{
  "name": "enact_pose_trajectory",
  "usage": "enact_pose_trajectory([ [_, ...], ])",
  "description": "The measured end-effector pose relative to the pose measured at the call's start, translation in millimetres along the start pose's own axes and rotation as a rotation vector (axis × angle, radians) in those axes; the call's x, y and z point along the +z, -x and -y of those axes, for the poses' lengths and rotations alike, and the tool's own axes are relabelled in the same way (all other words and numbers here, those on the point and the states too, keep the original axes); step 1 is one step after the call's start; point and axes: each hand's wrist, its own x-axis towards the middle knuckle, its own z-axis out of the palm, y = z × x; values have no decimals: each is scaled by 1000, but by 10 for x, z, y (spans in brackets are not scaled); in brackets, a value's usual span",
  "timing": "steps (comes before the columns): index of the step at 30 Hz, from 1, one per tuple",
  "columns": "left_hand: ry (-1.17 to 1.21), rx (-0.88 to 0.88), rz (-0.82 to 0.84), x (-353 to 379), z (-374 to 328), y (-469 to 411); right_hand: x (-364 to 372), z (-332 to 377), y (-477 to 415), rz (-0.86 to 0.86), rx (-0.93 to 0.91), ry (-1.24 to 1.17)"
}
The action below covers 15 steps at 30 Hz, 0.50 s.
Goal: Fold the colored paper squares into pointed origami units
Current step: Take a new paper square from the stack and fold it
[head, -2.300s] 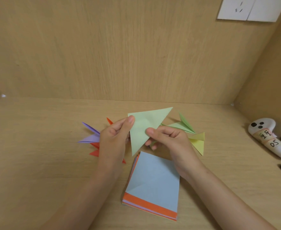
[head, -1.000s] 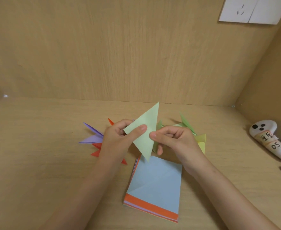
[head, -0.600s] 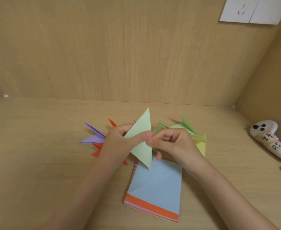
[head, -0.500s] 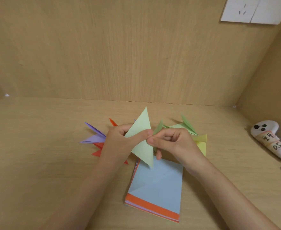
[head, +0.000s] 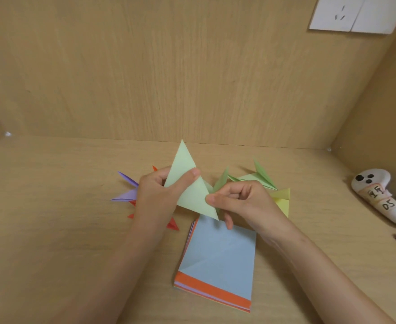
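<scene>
Here the pale green triangle (head: 188, 192) is held up off the table (head: 52, 206), between the two hands and just above the far edge of the stack of paper squares (head: 218, 256). Its long axis runs steeply, from one tip pointing up and away to a lower tip pointing down at the stack, leaning a little rightward. The left hand (head: 156, 197) sits on its left side and grips it near mid-length, thumb pressed on the near face and the other fingers curled behind. The right hand (head: 241, 202) comes in from the right, thumb and forefinger pinching the triangle's right corner below the left thumb, the rest loosely curled. Both hands are equally near, so the next crease likely turns on the right hand carrying that corner across the axis while the left hand anchors.
</scene>
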Motion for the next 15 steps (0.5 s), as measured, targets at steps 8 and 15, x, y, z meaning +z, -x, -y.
enact_pose_trajectory([
  [8,5,-5,-65,-2,29,-15,-16,-11,-13,23,12,26],
  [15,31,44,-141,-62,5,-55,-11,31,25,92,-7,82],
])
